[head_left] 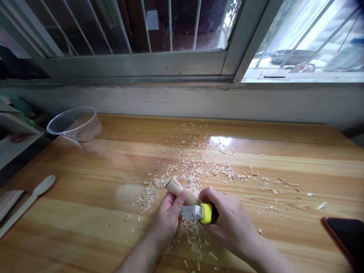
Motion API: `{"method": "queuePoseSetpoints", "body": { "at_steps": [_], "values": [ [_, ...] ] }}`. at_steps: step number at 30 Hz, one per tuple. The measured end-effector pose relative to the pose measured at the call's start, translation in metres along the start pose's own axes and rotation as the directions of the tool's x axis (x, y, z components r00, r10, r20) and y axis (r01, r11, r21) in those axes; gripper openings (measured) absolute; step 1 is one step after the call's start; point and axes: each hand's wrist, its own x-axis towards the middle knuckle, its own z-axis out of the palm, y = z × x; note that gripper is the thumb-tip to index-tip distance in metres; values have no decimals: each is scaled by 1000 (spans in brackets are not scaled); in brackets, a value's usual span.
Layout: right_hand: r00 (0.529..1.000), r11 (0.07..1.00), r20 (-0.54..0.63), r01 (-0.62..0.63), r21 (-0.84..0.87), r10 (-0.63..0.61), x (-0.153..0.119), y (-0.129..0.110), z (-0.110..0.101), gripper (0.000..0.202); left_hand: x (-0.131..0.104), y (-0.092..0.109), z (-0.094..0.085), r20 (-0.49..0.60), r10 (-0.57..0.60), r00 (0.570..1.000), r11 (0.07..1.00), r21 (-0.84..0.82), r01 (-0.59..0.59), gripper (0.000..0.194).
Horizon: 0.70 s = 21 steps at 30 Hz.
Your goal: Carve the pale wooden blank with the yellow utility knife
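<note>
A pale carved piece of wood (191, 196) with a dark-edged end is gripped in my left hand (167, 217), its thumb pressed along the side. My right hand (231, 220) is closed round the black and yellow handle of a utility knife (206, 213). The knife's wide metal blade points left, just below the wood and close to my left thumb. My right fingers are near the wood's right end, which is partly hidden. Pale wood shavings (191, 168) are scattered behind, beside and under both hands.
The wooden table (85, 227) reaches back to a wall below barred windows. A clear plastic tub (88, 131) holding some shavings stands at the back left. A wooden spoon (42, 186) and a flat board (10, 203) lie at left, a phone (348, 237) at right.
</note>
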Motion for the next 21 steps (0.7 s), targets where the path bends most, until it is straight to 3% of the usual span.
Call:
{"method": "queuePoseSetpoints", "body": {
  "at_steps": [7,10,14,17,21],
  "values": [
    [996,997,63,-63,37,60,1,-1,1,18,-6,9,9,139,-10,990,997,-78,21,39],
    [993,998,118,-35,47,30,4,0,-5,19,-5,10,7,77,45,996,999,-27,-43,34],
    [997,1000,75,-14,17,13,8,9,-16,48,-4,10,2,-33,61,998,994,97,-57,35],
    [996,998,87,9,-63,-3,10,17,-20,50,-7,10,2,11,16,1000,985,173,-18,39],
    [983,992,183,50,-112,-29,8,21,-17,44,-15,13,4,127,71,989,982,163,-92,46]
  ]
}}
